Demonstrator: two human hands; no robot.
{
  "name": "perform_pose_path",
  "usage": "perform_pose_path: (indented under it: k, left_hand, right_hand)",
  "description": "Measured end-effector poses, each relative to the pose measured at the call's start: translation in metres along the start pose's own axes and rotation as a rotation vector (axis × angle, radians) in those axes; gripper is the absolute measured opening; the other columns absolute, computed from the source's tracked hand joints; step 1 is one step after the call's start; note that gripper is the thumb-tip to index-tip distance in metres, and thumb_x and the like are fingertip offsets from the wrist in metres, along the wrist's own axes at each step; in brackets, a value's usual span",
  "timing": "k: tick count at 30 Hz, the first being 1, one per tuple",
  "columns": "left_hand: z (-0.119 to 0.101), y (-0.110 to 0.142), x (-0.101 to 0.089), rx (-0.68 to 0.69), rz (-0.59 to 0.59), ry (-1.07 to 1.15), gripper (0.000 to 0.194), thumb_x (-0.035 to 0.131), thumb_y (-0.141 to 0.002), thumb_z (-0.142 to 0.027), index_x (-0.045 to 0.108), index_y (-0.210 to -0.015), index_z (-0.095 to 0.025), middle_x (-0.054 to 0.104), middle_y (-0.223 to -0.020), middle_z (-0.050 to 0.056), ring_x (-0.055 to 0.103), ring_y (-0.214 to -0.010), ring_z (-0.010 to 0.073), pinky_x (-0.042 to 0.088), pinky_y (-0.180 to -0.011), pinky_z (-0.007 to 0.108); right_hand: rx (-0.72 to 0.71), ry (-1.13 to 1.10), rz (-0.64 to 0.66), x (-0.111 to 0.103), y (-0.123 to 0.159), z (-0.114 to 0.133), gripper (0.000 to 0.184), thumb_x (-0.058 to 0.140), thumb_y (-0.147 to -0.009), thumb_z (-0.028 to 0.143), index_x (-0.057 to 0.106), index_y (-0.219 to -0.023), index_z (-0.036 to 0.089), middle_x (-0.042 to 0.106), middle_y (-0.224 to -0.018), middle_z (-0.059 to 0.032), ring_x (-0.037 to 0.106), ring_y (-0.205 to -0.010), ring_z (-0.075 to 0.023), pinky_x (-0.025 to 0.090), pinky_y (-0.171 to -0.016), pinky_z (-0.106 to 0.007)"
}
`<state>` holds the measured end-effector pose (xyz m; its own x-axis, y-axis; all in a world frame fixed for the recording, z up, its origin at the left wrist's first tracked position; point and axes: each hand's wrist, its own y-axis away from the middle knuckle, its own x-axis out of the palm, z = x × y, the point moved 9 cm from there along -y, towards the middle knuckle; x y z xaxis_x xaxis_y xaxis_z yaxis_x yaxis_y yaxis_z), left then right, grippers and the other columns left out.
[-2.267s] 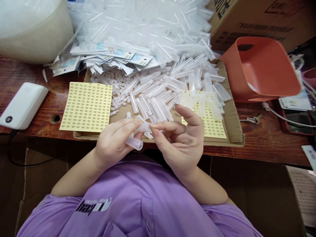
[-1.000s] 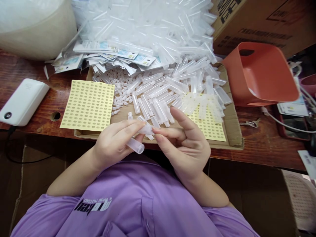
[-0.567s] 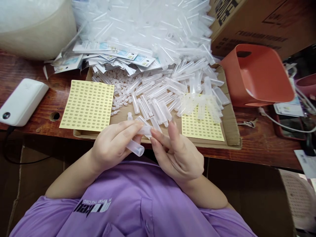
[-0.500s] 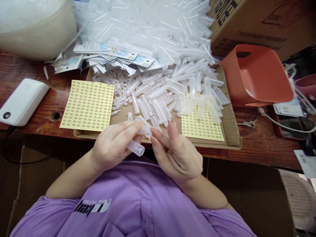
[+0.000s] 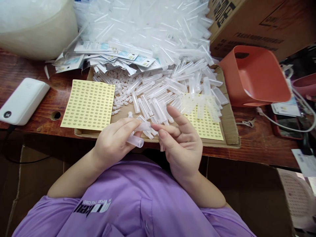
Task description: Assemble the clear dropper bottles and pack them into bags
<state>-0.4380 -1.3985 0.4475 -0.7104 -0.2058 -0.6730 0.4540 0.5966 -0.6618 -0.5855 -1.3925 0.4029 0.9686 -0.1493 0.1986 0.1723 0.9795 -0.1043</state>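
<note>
My left hand (image 5: 113, 144) is closed around a clear plastic tube (image 5: 136, 141), whose open end points down and right. Just to its right, my right hand (image 5: 181, 143) pinches thumb to forefinger a little off the tube's upper end; what is in the pinch is too small to make out, and the other fingers are raised. Both hands hover over the near edge of a flat cardboard tray (image 5: 229, 131). Loose clear tubes (image 5: 158, 95) and small white caps (image 5: 120, 89) lie in the tray. One yellow sticker sheet (image 5: 89, 104) lies at its left, another sticker sheet (image 5: 209, 126) at its right.
A big heap of clear tubes (image 5: 153, 29) rises behind the tray, with printed packets (image 5: 116, 56) at its foot. A white power bank (image 5: 22, 100) lies at the left on the wooden table (image 5: 259, 144). An orange plastic basket (image 5: 254, 75), cables and a cardboard box (image 5: 247, 23) are at the right.
My right hand has drawn slightly away from the tube end and now pinches thumb to forefinger, with its other fingers lifted again. The left hand keeps the tube almost still.
</note>
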Motion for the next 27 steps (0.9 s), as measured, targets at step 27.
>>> perform_pose_path:
  k: [27]
  left_hand:
    - [-0.024, -0.004, -0.003, 0.32, 0.004, -0.211, 0.017, 0.053, -0.093, -0.013, 0.054, -0.109, -0.016, 0.073, -0.092, 0.013, 0.065, -0.051, 0.0161, 0.047, -0.041, 0.025]
  right_hand:
    - [-0.304, 0.262, 0.064, 0.009, 0.015, 0.024, 0.067, 0.062, -0.087, 0.007, 0.044, -0.144, 0.038, 0.076, -0.105, 0.0057, 0.073, -0.074, -0.0119, 0.059, -0.053, -0.022]
